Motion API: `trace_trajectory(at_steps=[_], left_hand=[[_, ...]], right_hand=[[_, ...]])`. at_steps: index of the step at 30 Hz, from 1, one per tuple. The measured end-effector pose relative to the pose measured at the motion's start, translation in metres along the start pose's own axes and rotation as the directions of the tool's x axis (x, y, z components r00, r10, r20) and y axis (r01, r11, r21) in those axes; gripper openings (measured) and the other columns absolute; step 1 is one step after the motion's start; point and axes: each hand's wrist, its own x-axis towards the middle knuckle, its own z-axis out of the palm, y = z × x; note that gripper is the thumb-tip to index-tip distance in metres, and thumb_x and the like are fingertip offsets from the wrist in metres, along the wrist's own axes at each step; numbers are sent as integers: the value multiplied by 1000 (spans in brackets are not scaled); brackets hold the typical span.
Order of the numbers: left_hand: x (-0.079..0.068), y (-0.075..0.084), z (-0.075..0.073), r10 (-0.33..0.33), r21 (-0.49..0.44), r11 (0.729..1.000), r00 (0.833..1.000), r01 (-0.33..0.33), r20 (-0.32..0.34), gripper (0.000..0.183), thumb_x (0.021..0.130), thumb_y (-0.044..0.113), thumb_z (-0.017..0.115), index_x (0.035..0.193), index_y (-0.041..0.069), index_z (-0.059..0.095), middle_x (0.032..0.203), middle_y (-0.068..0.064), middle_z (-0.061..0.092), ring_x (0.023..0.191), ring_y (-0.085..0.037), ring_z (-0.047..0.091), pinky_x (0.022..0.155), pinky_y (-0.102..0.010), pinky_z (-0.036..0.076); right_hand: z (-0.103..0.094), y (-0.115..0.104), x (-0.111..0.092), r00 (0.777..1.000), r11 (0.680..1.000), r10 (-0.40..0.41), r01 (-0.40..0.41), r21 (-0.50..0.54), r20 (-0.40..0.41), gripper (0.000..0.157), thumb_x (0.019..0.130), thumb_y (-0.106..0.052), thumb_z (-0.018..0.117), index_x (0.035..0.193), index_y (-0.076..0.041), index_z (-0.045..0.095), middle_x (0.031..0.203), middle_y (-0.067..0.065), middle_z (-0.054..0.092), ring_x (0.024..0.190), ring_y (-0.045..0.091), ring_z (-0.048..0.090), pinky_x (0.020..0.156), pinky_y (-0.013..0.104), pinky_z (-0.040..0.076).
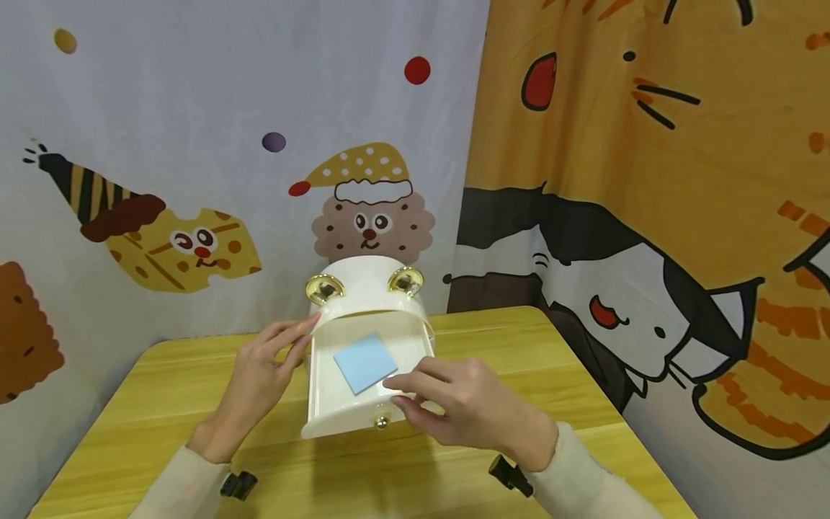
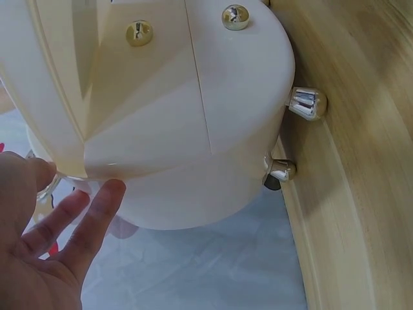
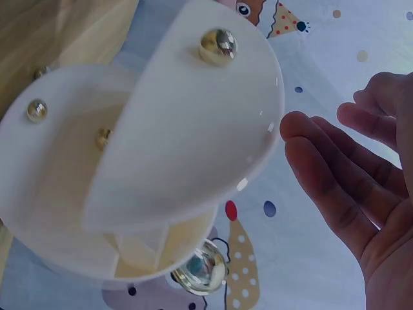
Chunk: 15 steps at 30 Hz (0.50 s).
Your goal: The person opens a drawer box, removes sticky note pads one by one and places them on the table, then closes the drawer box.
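A glossy white rounded box (image 1: 371, 277) with two gold dish-shaped pieces on top stands on the table. Its top drawer (image 1: 415, 339) is pulled out, and a gold knob (image 1: 382, 422) sits on the drawer front. Inside lies a light blue square pad (image 1: 365, 362), probably sticky notes. My left hand (image 1: 264, 367) rests its fingertips against the box's left side, fingers fairly straight. Over the drawer's front right edge hovers my right hand (image 1: 463, 400), its fingers loosely bent. In the right wrist view, those fingertips lie just beside the drawer front's curved rim (image 3: 274, 129), holding nothing.
The yellow wood-grain table (image 1: 551, 461) bears the box near its back edge. Behind hangs a cartoon-printed curtain (image 1: 214, 86). Lower gold knobs (image 3: 37, 110) show on the box's front, and gold feet (image 2: 306, 103) stand beneath it.
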Motion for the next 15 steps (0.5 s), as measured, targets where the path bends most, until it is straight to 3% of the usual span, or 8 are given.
trace_trajectory(at_steps=[5, 15], left_hand=[[1, 1, 0, 3, 4, 1000, 1000, -3, -3, 51, 102, -6, 85, 150, 12, 80, 122, -15, 83, 82, -21, 80, 64, -10, 60], [-1, 0, 1, 5, 12, 1000, 1000, -5, -5, 52, 102, -6, 85, 150, 13, 80, 123, -15, 83, 81, -20, 79, 62, -10, 59]], right_hand=[[-7, 9, 6, 1000, 1000, 5, -5, -5, -1, 17, 106, -14, 84, 123, -15, 84, 93, -6, 80, 67, -1, 70, 66, 0, 48], [-13, 23, 14, 999, 999, 17, -18, 28, 36, 28, 98, -8, 92, 124, -14, 85, 98, -4, 80, 68, -1, 67, 65, 2, 47]])
